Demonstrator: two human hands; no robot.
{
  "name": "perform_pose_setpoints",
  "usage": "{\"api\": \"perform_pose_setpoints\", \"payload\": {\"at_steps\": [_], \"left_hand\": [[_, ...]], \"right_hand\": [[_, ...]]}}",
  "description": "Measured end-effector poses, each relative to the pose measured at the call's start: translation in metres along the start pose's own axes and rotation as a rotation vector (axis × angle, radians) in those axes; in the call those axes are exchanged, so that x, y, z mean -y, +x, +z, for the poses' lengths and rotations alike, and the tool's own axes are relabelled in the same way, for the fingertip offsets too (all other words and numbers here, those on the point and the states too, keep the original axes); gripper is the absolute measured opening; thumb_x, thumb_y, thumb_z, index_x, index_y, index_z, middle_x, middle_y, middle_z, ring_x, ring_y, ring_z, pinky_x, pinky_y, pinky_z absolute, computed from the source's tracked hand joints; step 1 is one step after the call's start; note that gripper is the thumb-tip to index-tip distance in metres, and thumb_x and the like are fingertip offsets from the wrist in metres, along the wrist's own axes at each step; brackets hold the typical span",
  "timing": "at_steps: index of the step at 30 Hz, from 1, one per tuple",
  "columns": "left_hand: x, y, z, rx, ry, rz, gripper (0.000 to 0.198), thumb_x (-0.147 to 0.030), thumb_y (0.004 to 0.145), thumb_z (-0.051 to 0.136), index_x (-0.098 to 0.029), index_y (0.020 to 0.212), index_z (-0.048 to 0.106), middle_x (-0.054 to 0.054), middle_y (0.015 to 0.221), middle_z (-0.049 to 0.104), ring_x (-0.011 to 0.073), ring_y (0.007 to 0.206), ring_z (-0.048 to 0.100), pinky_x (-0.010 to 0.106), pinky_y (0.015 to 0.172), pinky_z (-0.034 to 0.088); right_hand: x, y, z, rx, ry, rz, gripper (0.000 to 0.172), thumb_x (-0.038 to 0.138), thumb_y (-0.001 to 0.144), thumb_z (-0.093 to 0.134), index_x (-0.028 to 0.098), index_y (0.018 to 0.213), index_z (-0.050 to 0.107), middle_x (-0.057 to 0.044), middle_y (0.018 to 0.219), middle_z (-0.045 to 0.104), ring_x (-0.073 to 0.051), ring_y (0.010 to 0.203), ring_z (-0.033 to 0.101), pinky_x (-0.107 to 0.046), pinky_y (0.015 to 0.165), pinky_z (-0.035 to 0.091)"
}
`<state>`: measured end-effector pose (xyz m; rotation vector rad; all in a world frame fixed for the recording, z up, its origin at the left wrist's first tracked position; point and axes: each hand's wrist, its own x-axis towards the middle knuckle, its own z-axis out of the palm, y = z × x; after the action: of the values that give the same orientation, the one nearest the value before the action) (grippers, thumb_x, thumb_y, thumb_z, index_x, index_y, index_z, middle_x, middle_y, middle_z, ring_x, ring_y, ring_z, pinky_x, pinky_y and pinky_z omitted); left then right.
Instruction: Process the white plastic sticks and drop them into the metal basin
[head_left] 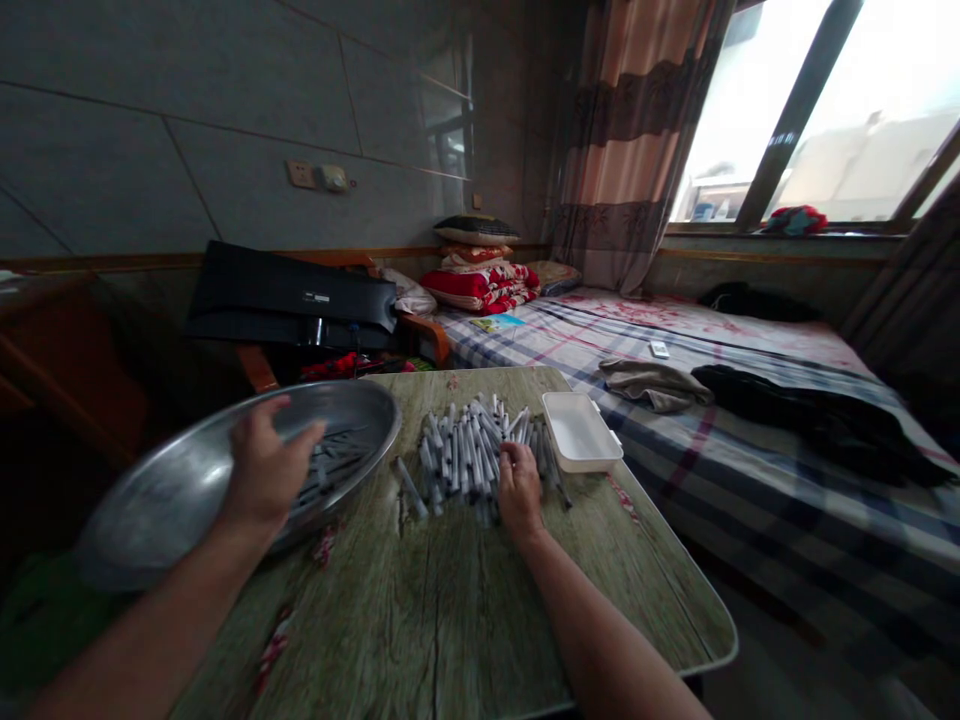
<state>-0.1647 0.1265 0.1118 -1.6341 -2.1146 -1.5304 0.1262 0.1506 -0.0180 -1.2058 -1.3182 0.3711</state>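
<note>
My left hand [270,460] is over a large metal basin [180,480], its fingers spread and nothing between them. Several thin grey tubes [337,460] lie inside the basin, partly hidden behind that hand. On the wood-patterned table [420,620] a pile of whitish-grey tubes [465,450] is heaped near the far edge. My right hand [520,490] is at the pile's right side, its fingers bent together against the tubes; what they pinch is too small to make out. An open white plastic box [579,432] stands to the right of the pile.
Beyond and right of the table is a bed [570,340] with a plaid sheet, dark clothing [802,405] and a grey cloth [652,383]. Behind the basin leans a black flat panel [292,300]. Folded red bedding [480,288] sits by the wall.
</note>
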Motion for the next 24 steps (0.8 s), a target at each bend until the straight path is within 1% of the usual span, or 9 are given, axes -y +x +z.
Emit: {"api": "perform_pose_setpoints", "payload": {"at_steps": [1,2,4,6,8,12,15,20,24], "left_hand": [[-0.009,-0.014,0.001,0.063,0.013,0.052,0.049,-0.037,0.079,0.058,-0.016,0.122,0.051,0.013,0.126,0.051,0.0296,0.11,0.054,0.046,0.089,0.047],[-0.018,-0.027,0.003,0.181,-0.003,0.11,0.04,-0.035,0.081,0.054,-0.018,0.118,0.055,0.01,0.121,0.056,0.0266,0.107,0.057,0.041,0.087,0.049],[-0.028,-0.053,0.012,0.482,0.006,0.213,0.028,-0.031,0.087,0.044,-0.021,0.107,0.062,0.005,0.103,0.065,0.0217,0.094,0.062,0.035,0.083,0.049],[-0.029,-0.074,0.026,0.752,0.058,0.353,0.029,-0.02,0.087,0.04,-0.022,0.101,0.065,0.004,0.099,0.068,0.0202,0.094,0.063,0.033,0.085,0.047],[-0.021,-0.089,0.043,0.877,0.153,0.457,0.038,-0.007,0.082,0.038,-0.022,0.103,0.066,0.006,0.106,0.069,0.0209,0.1,0.062,0.034,0.089,0.045],[0.005,-0.098,0.07,0.907,0.356,0.5,0.048,0.002,0.079,0.035,-0.022,0.108,0.065,0.01,0.115,0.065,0.024,0.106,0.059,0.037,0.087,0.044],[0.017,-0.093,0.079,0.905,0.4,0.557,0.047,0.002,0.08,0.036,-0.022,0.11,0.064,0.009,0.115,0.064,0.024,0.106,0.057,0.036,0.085,0.044],[0.02,-0.083,0.075,0.933,0.407,0.684,0.035,-0.003,0.083,0.042,-0.024,0.096,0.067,0.007,0.099,0.066,0.0235,0.101,0.055,0.034,0.082,0.043],[0.012,-0.089,0.066,0.978,0.276,0.682,0.03,-0.005,0.083,0.044,-0.024,0.094,0.065,0.007,0.098,0.066,0.0228,0.1,0.057,0.033,0.085,0.043]], "right_hand": [[0.0,0.0,0.0,0.001,0.0,0.002,0.019,0.024,0.089,0.043,0.019,0.092,0.06,-0.007,0.09,0.059,-0.021,0.088,0.055,-0.033,0.082,0.043],[0.0,0.0,0.0,0.003,-0.001,0.003,0.019,0.023,0.089,0.043,0.019,0.092,0.06,-0.007,0.09,0.059,-0.021,0.088,0.055,-0.033,0.082,0.043],[0.0,0.0,0.0,0.007,-0.004,0.0,0.019,0.023,0.089,0.043,0.019,0.092,0.061,-0.007,0.09,0.06,-0.021,0.087,0.055,-0.033,0.081,0.043],[0.001,-0.001,0.0,0.013,-0.007,-0.005,0.019,0.023,0.089,0.043,0.018,0.092,0.061,-0.007,0.09,0.06,-0.02,0.087,0.055,-0.033,0.081,0.043],[0.003,-0.001,-0.001,0.014,-0.005,-0.008,0.019,0.023,0.089,0.043,0.018,0.092,0.061,-0.007,0.09,0.06,-0.02,0.087,0.055,-0.033,0.081,0.043],[0.004,-0.001,-0.001,0.016,-0.007,-0.012,0.019,0.023,0.09,0.043,0.018,0.092,0.061,-0.007,0.09,0.06,-0.02,0.088,0.056,-0.033,0.081,0.043],[0.004,-0.002,-0.001,0.026,-0.011,-0.025,0.02,0.022,0.09,0.043,0.018,0.093,0.062,-0.007,0.091,0.06,-0.02,0.088,0.055,-0.033,0.082,0.043],[0.006,-0.003,-0.001,0.03,0.0,-0.02,0.019,0.021,0.089,0.044,0.019,0.094,0.061,-0.007,0.09,0.059,-0.02,0.088,0.055,-0.032,0.082,0.042],[0.011,-0.002,-0.003,0.032,0.021,-0.008,0.018,0.023,0.088,0.045,0.019,0.092,0.062,-0.007,0.089,0.059,-0.02,0.087,0.055,-0.032,0.081,0.042]]}}
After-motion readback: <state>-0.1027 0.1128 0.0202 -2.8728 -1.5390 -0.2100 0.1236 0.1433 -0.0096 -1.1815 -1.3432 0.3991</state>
